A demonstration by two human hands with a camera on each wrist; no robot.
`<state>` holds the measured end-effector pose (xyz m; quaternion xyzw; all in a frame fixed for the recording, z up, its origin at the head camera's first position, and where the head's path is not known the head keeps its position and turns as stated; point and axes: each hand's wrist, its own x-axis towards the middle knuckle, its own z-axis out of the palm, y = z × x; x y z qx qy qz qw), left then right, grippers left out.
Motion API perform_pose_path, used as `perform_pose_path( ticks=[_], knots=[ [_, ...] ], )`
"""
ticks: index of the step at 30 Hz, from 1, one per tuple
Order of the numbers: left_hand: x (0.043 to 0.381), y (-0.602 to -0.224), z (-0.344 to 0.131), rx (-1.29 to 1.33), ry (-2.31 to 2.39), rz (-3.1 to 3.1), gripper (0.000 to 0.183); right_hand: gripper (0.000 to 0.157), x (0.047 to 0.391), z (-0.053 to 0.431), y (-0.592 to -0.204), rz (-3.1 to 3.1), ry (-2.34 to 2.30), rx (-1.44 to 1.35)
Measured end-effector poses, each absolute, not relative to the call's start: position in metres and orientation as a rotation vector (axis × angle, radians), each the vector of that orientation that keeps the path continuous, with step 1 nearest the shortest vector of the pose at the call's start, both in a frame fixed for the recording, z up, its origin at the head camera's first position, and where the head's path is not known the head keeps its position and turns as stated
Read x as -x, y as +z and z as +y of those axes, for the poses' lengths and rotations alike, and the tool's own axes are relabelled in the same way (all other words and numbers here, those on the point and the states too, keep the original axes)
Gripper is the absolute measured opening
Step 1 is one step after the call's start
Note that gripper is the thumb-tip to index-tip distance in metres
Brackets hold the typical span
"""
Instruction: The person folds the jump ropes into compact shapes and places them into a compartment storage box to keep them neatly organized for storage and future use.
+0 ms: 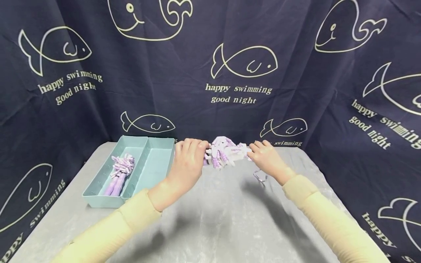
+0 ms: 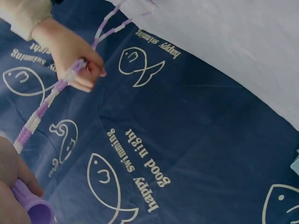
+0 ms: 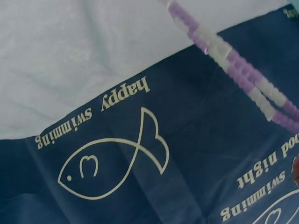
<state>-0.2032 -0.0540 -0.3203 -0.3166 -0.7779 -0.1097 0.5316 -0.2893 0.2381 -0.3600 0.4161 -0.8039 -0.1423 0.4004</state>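
In the head view my left hand grips one end of a purple-and-white beaded jump rope, which is gathered in loops. The left wrist view shows a purple handle in that hand's grasp. To the right, my right hand holds the beaded rope between curled fingers. A short loop of it hangs below that hand. The rope stays raised above the table between both hands. Two beaded strands cross the right wrist view, where the right hand is almost wholly out of frame.
On the left of the grey table stands a light blue tray with two long compartments. A second purple-and-white jump rope, bundled with its handles together, lies in the left compartment. Dark blue curtains with fish drawings surround the table.
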Motion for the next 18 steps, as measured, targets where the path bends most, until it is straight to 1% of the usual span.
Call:
perform_pose_path(
  ticks=[3,10,15,18],
  knots=[
    [0.207,-0.32,-0.055,0.737,-0.301,-1.883,0.017,0.004,0.286,0.233,-0.366,-2.042,-0.374,-1.085],
    [0.215,-0.321,-0.055,0.694,-0.338,-1.915,0.025,0.004,0.277,0.216,-0.379,-2.093,-0.396,-1.149],
    [0.223,-0.323,-0.056,0.62,-0.35,-1.966,0.032,0.006,0.262,0.201,-0.383,-2.169,-0.452,-1.091],
    [0.227,-0.325,-0.058,0.574,-0.318,-1.999,0.037,0.004,0.252,0.192,-0.385,-2.209,-0.505,-1.046]
  ],
)
